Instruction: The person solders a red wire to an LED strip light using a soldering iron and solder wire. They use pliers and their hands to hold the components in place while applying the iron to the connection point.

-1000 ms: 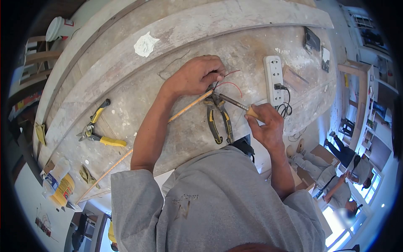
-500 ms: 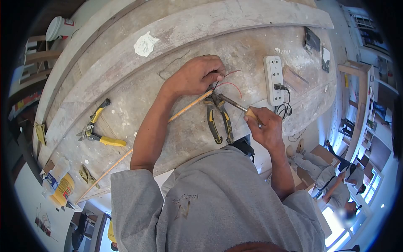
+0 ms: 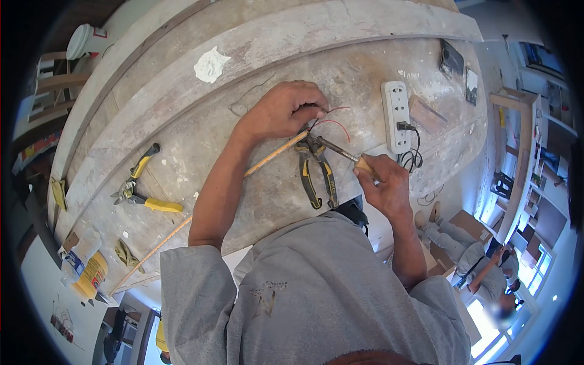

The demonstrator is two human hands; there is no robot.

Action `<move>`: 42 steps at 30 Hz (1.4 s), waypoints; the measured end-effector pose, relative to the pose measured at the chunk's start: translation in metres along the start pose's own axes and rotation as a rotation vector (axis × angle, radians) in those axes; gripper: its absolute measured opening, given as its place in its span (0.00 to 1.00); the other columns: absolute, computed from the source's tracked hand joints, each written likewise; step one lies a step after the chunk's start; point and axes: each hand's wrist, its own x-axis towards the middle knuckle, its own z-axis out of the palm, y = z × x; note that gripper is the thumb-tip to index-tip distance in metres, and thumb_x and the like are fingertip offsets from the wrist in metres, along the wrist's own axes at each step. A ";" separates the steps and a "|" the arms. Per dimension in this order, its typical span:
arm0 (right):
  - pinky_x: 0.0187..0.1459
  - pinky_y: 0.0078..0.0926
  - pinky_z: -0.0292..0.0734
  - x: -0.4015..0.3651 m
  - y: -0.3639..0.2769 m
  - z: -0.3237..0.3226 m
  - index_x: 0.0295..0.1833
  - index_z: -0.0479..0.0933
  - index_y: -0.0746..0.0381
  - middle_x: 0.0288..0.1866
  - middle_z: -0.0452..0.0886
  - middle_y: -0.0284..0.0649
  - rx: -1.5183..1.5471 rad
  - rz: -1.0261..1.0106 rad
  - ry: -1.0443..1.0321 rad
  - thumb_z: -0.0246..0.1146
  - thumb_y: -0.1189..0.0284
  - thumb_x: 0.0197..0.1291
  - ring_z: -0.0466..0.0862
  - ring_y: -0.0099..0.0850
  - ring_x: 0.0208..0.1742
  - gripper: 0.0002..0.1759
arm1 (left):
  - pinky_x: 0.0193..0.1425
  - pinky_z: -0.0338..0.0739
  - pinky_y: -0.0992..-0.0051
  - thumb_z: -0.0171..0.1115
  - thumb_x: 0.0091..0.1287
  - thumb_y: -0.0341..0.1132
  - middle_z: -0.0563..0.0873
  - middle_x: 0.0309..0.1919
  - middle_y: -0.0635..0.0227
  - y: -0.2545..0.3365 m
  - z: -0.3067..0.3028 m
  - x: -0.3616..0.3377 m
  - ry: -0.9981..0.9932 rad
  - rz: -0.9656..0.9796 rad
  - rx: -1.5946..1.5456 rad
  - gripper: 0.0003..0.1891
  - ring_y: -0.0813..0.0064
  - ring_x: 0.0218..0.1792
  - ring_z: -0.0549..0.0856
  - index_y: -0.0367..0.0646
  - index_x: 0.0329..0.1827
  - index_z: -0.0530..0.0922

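Observation:
My left hand (image 3: 289, 108) is closed in a pinch on a thin wire, mostly hidden by the fingers. My right hand (image 3: 386, 184) grips the wooden handle of a soldering iron (image 3: 336, 148). Its tip meets the end of an LED strip (image 3: 274, 154) at the jaws of yellow-and-black pliers (image 3: 328, 176) lying on the table. A thin red wire (image 3: 340, 125) curves up from this joint. The exact contact is too small to make out. The strip runs down to the left, passing behind my left forearm.
A white power strip (image 3: 396, 115) with a black plug stands right of my hands. Yellow-handled cutters (image 3: 146, 182) lie on the left, above a plastic bottle (image 3: 82, 250). A long curved board (image 3: 274, 36) spans the table's back. A co-worker (image 3: 474, 258) is at the right.
Both hands stay almost still, with the soldering iron at the same joint. The red wire end near my left fingertips shifts slightly. In the background, people at the right move a little.

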 end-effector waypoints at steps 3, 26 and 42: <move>0.36 0.41 0.84 0.000 0.001 0.001 0.54 0.89 0.68 0.37 0.88 0.47 -0.009 -0.012 0.006 0.78 0.71 0.62 0.90 0.46 0.34 0.17 | 0.51 0.82 0.63 0.71 0.70 0.24 0.91 0.41 0.61 0.003 -0.001 0.000 -0.009 -0.023 0.003 0.05 0.60 0.44 0.89 0.39 0.46 0.88; 0.37 0.41 0.84 -0.002 0.001 0.003 0.54 0.89 0.67 0.37 0.87 0.47 -0.019 -0.043 0.053 0.79 0.73 0.60 0.89 0.46 0.34 0.18 | 0.53 0.82 0.62 0.72 0.70 0.25 0.92 0.41 0.61 0.000 0.003 0.001 -0.010 -0.043 0.029 0.05 0.58 0.45 0.88 0.40 0.47 0.89; 0.37 0.40 0.85 -0.004 0.002 0.005 0.54 0.88 0.67 0.38 0.88 0.48 0.003 -0.028 0.028 0.78 0.71 0.63 0.90 0.45 0.34 0.17 | 0.53 0.82 0.62 0.71 0.70 0.25 0.92 0.40 0.61 0.001 0.003 0.001 -0.015 -0.034 0.034 0.06 0.57 0.45 0.88 0.40 0.47 0.88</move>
